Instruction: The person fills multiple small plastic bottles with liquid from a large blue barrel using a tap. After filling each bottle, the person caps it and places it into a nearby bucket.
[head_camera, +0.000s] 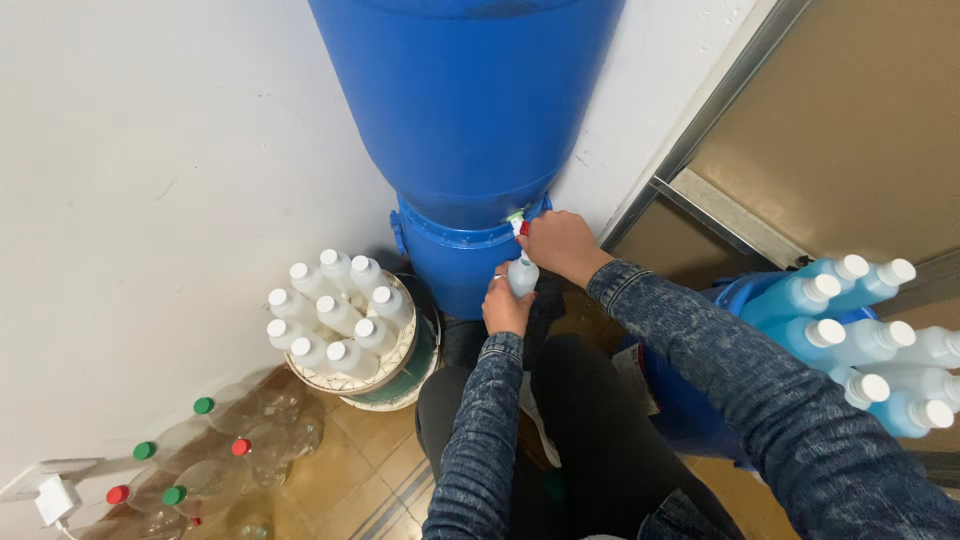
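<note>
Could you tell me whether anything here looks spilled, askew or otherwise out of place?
Nothing looks spilled. The only untidy part is the clear empty bottles with red and green caps, lying loose on their sides on the floor, unlike the white-capped bottles standing in a basket.

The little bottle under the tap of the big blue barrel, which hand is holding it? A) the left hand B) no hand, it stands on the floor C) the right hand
A: the left hand grips the small clear bottle from below, while the right hand rests up on the tap of the big blue barrel.
</note>
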